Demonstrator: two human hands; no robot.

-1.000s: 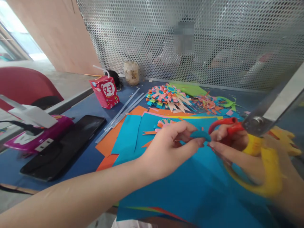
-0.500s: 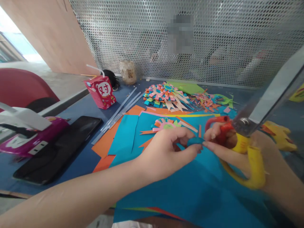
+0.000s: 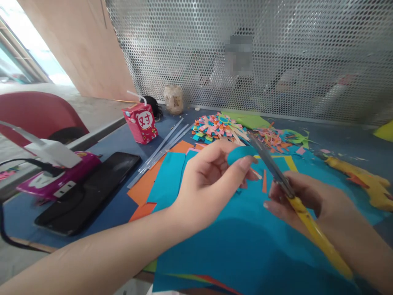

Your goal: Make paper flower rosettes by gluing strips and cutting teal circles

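Between the thumb and fingers of my left hand (image 3: 211, 184) is a small curved piece of blue paper (image 3: 241, 154). My right hand (image 3: 310, 205) is closed around scissors (image 3: 319, 235) with yellow handles, their blades pointing up and left close to the blue piece. Whether the blades touch it, I cannot tell. Below both hands spreads a large blue paper sheet (image 3: 221, 250). A narrow orange paper strip (image 3: 264, 181) lies on it between the hands. My left hand hides part of the sheet behind it.
Fringed paper flowers (image 3: 215, 125) and paper scraps (image 3: 276, 137) lie before a perforated metal screen (image 3: 190, 53). Leftward are a red drink box (image 3: 141, 125), clear plastic sticks (image 3: 166, 143), a black phone (image 3: 89, 192) and a purple power strip (image 3: 58, 180). A yellow tool (image 3: 362, 178) lies right.
My right hand has moved away from the blue piece, and the scissors have swung from pointing up-right to pointing up-left towards it. My left hand now covers the small fringed flower on the sheet.
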